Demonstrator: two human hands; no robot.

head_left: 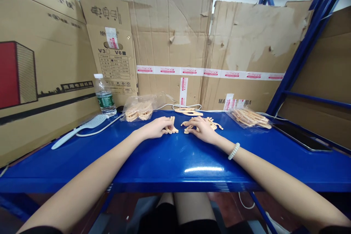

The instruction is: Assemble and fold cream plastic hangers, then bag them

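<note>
My left hand (157,127) is closed around the near end of a small row of beige, stick-like pieces (172,126) lying side by side on the blue table (164,161). To its right, my right hand (203,128) has curled fingers and thumb on a loose pile of similar beige pieces (212,122); some are curved with rounded ends. The fingers partly hide what each hand grips. Just behind the hands lie a few longer beige pieces (189,111). A pale beaded bracelet (234,151) circles my right wrist.
Clear bags of beige pieces stand left (139,109) and right (249,117). On the left are a water bottle (105,98), a pale hairbrush (93,122) and a white cable (102,130). A dark phone (301,137) lies right. Cardboard panels (170,36) wall the back.
</note>
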